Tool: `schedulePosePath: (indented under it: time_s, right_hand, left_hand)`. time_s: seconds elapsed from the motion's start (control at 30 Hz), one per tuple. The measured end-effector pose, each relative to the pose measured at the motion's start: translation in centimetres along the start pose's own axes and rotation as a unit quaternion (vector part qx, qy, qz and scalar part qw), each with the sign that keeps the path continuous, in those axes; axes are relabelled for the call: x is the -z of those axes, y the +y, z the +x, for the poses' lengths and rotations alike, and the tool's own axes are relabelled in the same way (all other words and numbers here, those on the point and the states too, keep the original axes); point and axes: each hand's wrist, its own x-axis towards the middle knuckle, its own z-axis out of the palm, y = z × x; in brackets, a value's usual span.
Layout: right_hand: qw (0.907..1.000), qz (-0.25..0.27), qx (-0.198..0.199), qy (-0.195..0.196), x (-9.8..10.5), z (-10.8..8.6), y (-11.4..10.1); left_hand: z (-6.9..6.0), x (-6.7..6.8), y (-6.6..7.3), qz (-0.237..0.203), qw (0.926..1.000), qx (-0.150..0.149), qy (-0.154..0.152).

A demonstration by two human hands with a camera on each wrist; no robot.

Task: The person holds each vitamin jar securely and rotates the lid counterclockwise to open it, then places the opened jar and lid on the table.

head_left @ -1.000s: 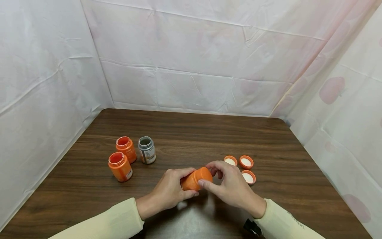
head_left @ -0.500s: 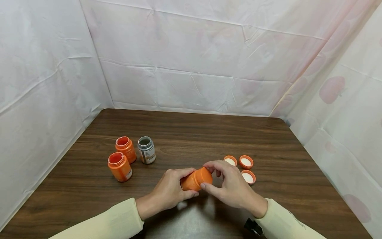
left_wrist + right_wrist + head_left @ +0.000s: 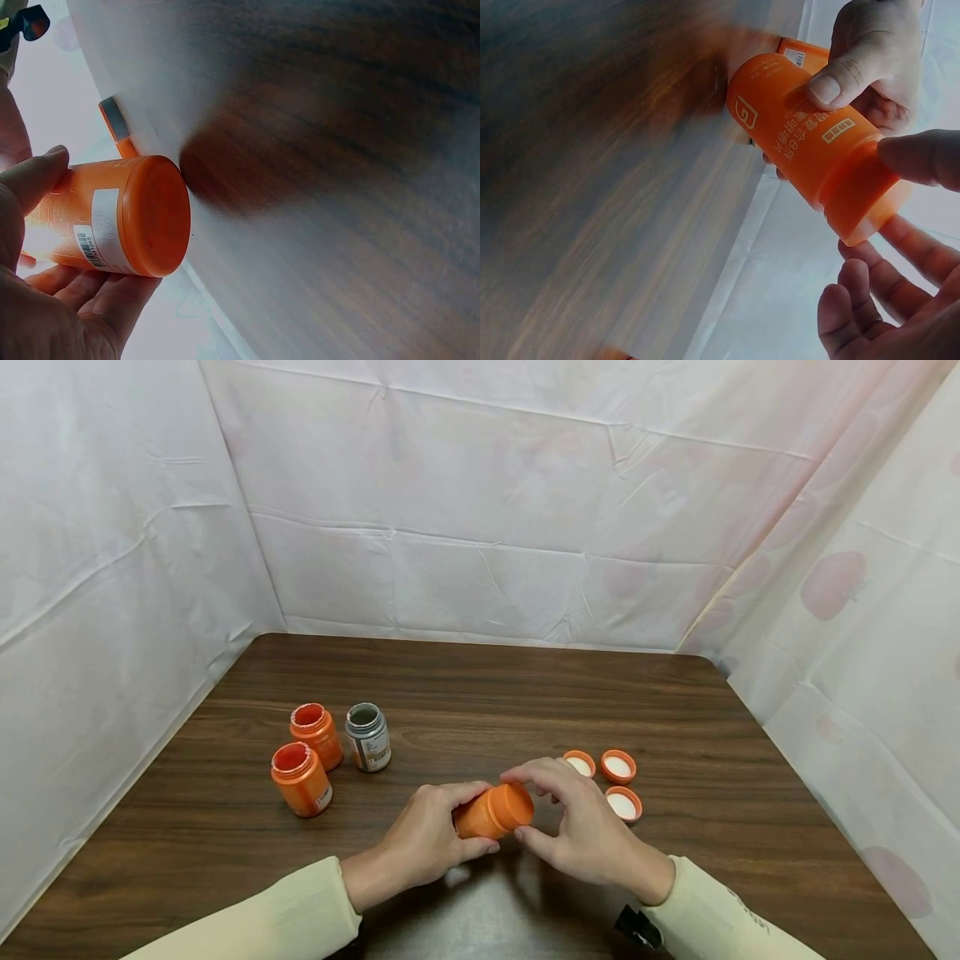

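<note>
In the head view my left hand (image 3: pixel 423 835) grips an orange bottle (image 3: pixel 474 818), tilted with its capped end up and to the right. The left wrist view shows the bottle's round base and a white barcode label (image 3: pixel 105 229). An orange cap (image 3: pixel 514 804) sits on the bottle. My right hand (image 3: pixel 585 827) holds this cap between thumb and fingers; in the right wrist view the thumb lies on one side of the cap (image 3: pixel 866 199) and fingertips touch its opposite edge. The remaining right fingers are loosely bent away from it.
Two uncapped orange bottles (image 3: pixel 302 783) and an uncapped grey bottle (image 3: pixel 371 745) stand upright on the left of the brown wooden table (image 3: pixel 480 693). Three orange caps (image 3: pixel 618 766) lie on the right, white insides up, close beyond my right hand. White sheeting (image 3: pixel 480 510) encloses the table.
My right fingertips have shifted left over the top of the cap, while the thumb has slid right along its lower edge. The left hand and bottle have stayed in place.
</note>
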Motion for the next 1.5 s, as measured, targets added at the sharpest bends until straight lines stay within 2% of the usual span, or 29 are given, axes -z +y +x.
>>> schedulePosePath:
  time_s: [0.27,0.47,0.57,0.73,1.0,1.17,1.5]
  right_hand:
    - [0.9995,0.014,0.024,-0.011,0.14,0.06,-0.06]
    - [0.9996,0.009,0.023,-0.010,0.13,0.08,-0.09]
    - [1.0000,0.001,0.007,-0.002,0.09,0.11,-0.12]
    - [0.9986,-0.023,-0.046,0.014,-0.03,0.20,-0.32]
    - [0.9919,-0.026,-0.124,0.001,-0.02,0.39,-0.72]
    - [0.9894,-0.030,-0.141,-0.012,0.01,0.55,-0.86]
    - [0.9900,-0.030,-0.136,-0.023,0.16,0.74,-0.96]
  left_hand:
    - [-0.07,0.03,-0.09,0.002,1.0000,-0.004,-0.001]
    - [-0.05,0.04,-0.14,0.000,1.0000,-0.002,-0.002]
    - [-0.03,0.04,-0.12,-0.001,1.0000,0.000,-0.003]
    - [-0.01,0.09,-0.04,-0.007,0.9999,0.005,-0.007]
    - [0.00,0.13,0.01,-0.012,0.9998,0.007,-0.013]
    - [-0.02,0.11,0.00,-0.011,0.9998,0.008,-0.014]
    - [-0.01,0.07,-0.01,-0.015,0.9998,0.006,-0.014]
